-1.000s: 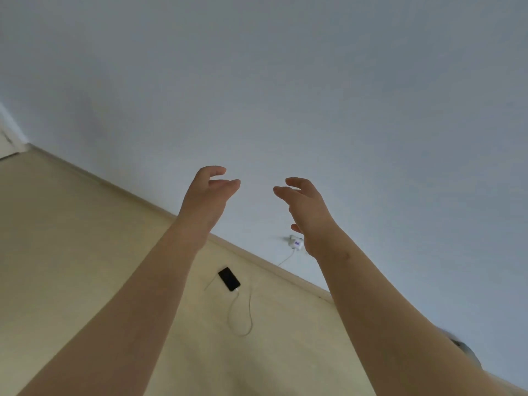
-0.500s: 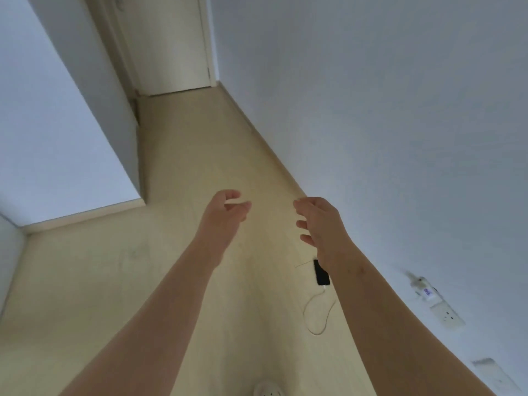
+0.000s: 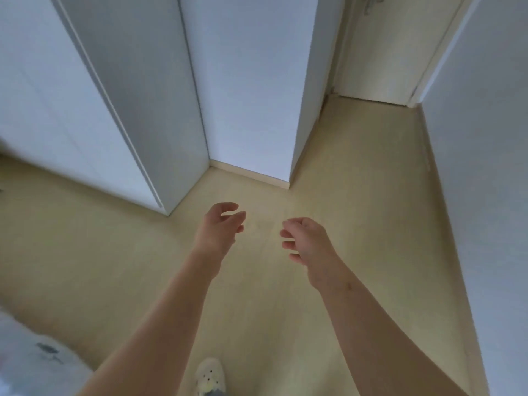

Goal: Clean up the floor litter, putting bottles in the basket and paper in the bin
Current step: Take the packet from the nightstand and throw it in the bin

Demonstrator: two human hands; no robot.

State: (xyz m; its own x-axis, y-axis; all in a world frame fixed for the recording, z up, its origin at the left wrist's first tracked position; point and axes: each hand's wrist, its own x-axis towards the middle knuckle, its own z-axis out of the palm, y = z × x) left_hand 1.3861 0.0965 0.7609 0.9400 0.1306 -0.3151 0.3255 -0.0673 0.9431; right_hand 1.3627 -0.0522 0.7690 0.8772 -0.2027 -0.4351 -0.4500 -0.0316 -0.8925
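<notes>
Head view, looking down: a pale yellowish floor [image 3: 357, 195] fills most of the frame and runs away as a narrow passage toward the upper right. On the left stand tall white cupboard panels [image 3: 85, 95], meeting a white wall section [image 3: 251, 95] at an inner corner, with a low skirting board [image 3: 248, 177] along its foot. A plain white wall [image 3: 485, 167] closes the right side. At the far end of the passage is a cream door [image 3: 380, 52], shut, with its handle [image 3: 370, 2] just showing at the top edge. Two bare forearms reach forward from the bottom of the frame over the floor, side by side and apart. At the lower left corner lies a blurred white fabric [image 3: 34, 364] with a dark printed mark; what it is cannot be told. The left hand [image 3: 218, 234] hangs in the air above the floor, its grip slack, fingers loosely curled with the thumb apart from them, holding nothing. The right hand [image 3: 307, 241] is level with it and near it, not touching, its grip just as loose and empty. Between the forearms at the bottom edge is a white slipper [image 3: 210, 377] with small holes on its top. Where the bottles, paper, basket and bin are cannot be told from this view.
</notes>
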